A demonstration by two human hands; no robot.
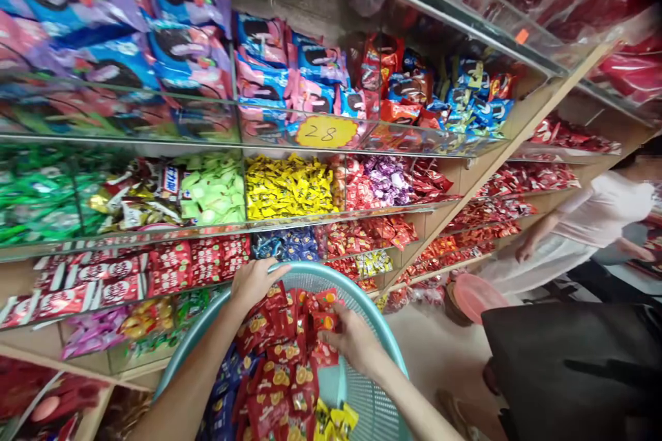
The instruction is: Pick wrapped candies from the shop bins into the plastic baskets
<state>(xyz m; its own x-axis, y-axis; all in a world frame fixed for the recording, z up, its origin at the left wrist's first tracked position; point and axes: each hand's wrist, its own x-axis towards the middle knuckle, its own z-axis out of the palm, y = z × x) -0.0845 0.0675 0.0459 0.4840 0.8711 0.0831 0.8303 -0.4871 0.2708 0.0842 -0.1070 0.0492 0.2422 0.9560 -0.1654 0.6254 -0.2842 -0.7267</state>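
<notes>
A round turquoise plastic basket (385,320) is tilted toward me below the shelves. Inside it lie red candy packets (274,386) with orange-slice pictures, dark blue packets (223,393) on the left and a few yellow ones (336,420) at the bottom. My left hand (254,284) is closed over the basket's far rim. Down in the basket, my right hand (354,339) has its fingers curled around small red candy packets (325,322) on the right of the pile. Part of its grip is hidden by the hand itself.
Glass-fronted shelves hold sorted candy, including yellow sweets (289,186) and pink-blue bags (191,48). A yellow price tag (327,131) reads 28. At the right stand a person in a pale top (594,210), a pink basin (478,300) and a black box-like object (569,365).
</notes>
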